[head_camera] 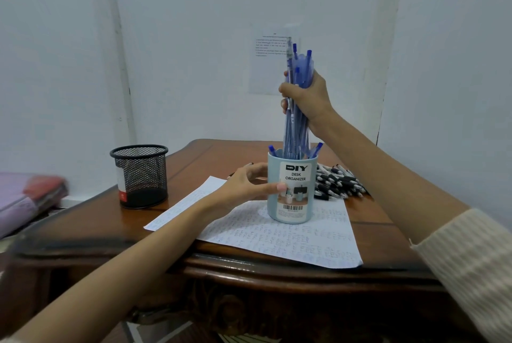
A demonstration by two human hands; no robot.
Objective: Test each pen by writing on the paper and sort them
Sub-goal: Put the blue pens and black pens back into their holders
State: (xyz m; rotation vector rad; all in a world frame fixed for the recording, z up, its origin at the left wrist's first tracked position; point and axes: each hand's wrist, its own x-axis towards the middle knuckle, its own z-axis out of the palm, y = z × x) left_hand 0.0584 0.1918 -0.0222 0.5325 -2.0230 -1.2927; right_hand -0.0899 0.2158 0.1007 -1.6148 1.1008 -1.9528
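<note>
My right hand (304, 99) is gripping blue pens (296, 124) standing in the cup (292, 196) reading "DIY DESK ORGANIZER"; my left hand (249, 182) is clasping that cup on the paper (277, 234). Black-and-white pens (338, 182) are lying at its 3 o'clock on the wooden desk (210, 157), facing a white wall (194, 38).

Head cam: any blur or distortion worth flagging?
Head view: wide-angle leans the wall seam; left border, around the pink stack, is smeared; the wall sheet text is too soft to read; the desk organizer label is sharp; lighting flat.
</note>
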